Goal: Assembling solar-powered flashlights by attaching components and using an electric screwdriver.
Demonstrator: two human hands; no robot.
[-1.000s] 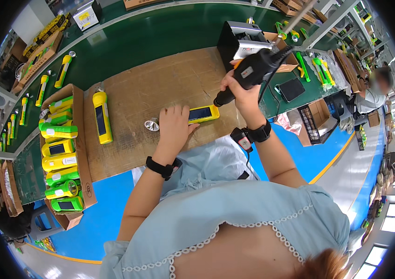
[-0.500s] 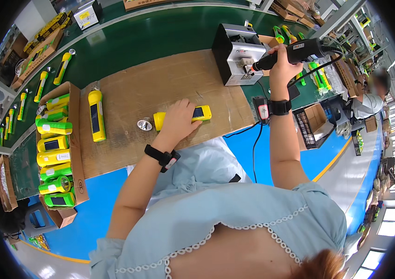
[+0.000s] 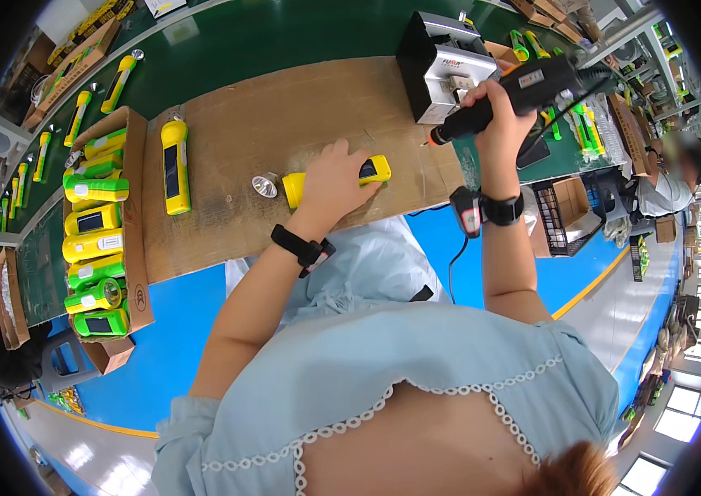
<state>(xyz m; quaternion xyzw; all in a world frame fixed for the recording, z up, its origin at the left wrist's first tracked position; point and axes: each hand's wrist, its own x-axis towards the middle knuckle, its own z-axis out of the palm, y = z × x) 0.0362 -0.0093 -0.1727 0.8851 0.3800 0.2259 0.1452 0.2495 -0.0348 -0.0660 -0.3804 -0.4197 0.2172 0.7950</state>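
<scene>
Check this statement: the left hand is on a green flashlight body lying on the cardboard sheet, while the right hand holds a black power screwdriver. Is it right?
Not quite: the flashlight body under the left hand is yellow, as the head view shows. The right hand does hold a black power screwdriver.

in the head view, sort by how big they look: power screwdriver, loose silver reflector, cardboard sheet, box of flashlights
Largest to smallest:
1. cardboard sheet
2. box of flashlights
3. power screwdriver, raised in the right hand
4. silver reflector
</scene>
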